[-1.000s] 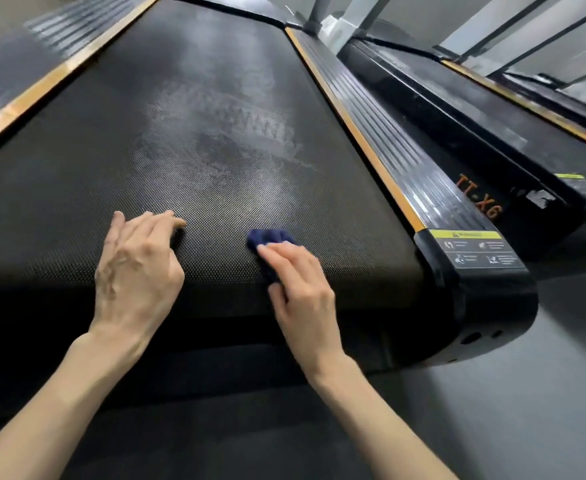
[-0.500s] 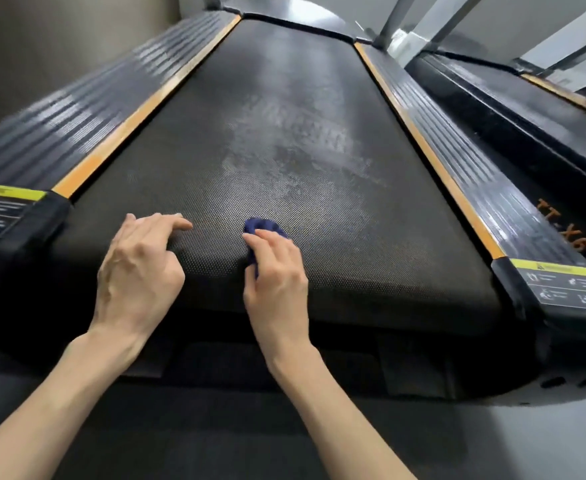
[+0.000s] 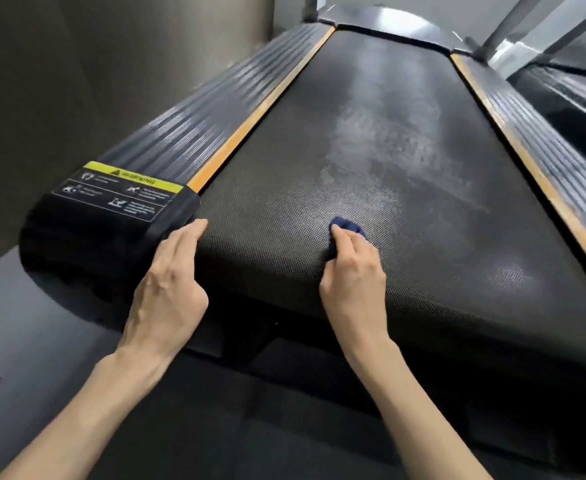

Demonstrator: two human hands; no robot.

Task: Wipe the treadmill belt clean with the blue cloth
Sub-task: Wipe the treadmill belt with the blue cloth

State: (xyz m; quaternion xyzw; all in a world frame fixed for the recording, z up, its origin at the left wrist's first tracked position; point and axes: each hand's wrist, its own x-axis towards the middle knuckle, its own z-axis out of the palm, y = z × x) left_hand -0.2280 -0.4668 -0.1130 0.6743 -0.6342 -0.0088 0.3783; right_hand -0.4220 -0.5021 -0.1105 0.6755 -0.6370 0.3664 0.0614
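Nearest, the left hand [image 3: 170, 285] lies with fingers straight at the near left corner of the treadmill belt [image 3: 423, 258], likely bracing the person's lean. Just to its right, the right hand [image 3: 352, 275] curls over the bunched blue cloth [image 3: 348, 226], pressing it onto the belt near its rear edge. Beyond, the textured black belt carries a pale, dusty smear up its middle.

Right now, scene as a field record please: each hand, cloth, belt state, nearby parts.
left hand: fingers straight, resting at the near left corner of the treadmill belt, beside the end cap
right hand: holds the blue cloth bunched against the belt
blue cloth: mostly hidden under the hand
treadmill belt: black, textured, with a pale hazy patch ahead of the cloth
end cap: carries a yellow warning label
left side rail: ribbed, with an orange strip along its inner edge
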